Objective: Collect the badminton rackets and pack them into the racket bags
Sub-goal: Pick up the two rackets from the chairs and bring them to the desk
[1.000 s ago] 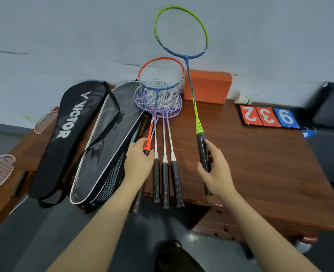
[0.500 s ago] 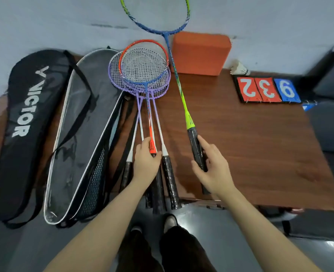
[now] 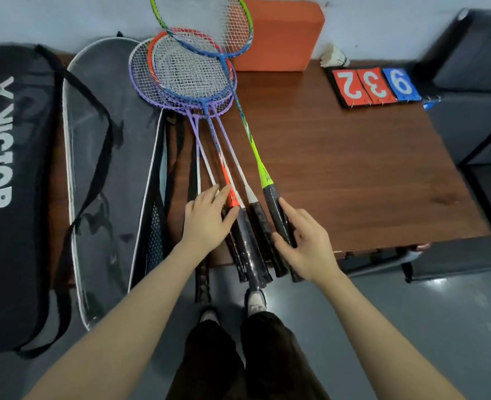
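Head camera view, nearest first: grey floor, then two bare forearms reaching to a brown wooden table [image 3: 354,168]. Left hand [image 3: 206,220] rests straight fingers on the stacked purple and orange rackets [image 3: 186,79]. Right hand [image 3: 305,246] curls round the green racket's grip [image 3: 279,217]. Left lie an open grey racket bag [image 3: 105,157] and a black Victor bag [image 3: 13,183]. Farther back: score cards [image 3: 374,86], shuttlecock [image 3: 335,56], orange block [image 3: 284,33], pale wall.

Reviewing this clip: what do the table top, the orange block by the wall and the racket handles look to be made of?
Table top: wood or wood-look laminate, brown grain with a dull sheen.
Orange block: probably foam, matte with rounded edges.
Racket handles: black grip wrap under what looks like glossy clear film; the green racket's handle, held by the right hand, looks the same.
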Demonstrator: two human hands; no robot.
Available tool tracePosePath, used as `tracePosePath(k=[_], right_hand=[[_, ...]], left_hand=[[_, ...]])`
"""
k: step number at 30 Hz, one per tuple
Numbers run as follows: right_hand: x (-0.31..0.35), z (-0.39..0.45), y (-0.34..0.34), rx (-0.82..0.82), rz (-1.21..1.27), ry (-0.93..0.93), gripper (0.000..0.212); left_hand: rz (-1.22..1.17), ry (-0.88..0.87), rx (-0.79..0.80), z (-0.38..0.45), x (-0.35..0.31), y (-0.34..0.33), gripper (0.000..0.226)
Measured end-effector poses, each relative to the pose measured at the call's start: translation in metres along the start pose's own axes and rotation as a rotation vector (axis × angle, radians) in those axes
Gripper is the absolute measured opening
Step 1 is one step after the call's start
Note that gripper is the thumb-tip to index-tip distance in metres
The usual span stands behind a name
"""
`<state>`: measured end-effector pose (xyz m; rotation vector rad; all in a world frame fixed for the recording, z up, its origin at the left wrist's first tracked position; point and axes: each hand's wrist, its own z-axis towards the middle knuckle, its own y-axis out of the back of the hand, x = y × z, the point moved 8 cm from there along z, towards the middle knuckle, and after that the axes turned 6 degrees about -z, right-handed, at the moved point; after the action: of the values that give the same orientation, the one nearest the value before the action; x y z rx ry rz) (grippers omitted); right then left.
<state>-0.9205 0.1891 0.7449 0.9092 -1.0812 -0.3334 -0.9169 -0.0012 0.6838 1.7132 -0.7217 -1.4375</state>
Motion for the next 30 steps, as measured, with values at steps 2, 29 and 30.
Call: tracePosePath(k=[2, 29, 30], right_hand=[[-0.001, -0.001, -0.008, 0.016, 0.005, -0.023, 0.063], [-0.022, 0.017, -0.048, 0.102, -0.208, -0.037, 0.051], [-0.015, 0.017, -0.046, 0.088, -0.213, -0.037, 0.054]], left_hand=[[0.028, 0.038, 0.047, -0.001, 0.002, -0.003, 0.053], [0.146, 0.046, -0.1, -0.028, -0.016, 0.018, 0.041], [0.135, 0.051, -0.113, -0.034, -0.014, 0.025, 0.041]])
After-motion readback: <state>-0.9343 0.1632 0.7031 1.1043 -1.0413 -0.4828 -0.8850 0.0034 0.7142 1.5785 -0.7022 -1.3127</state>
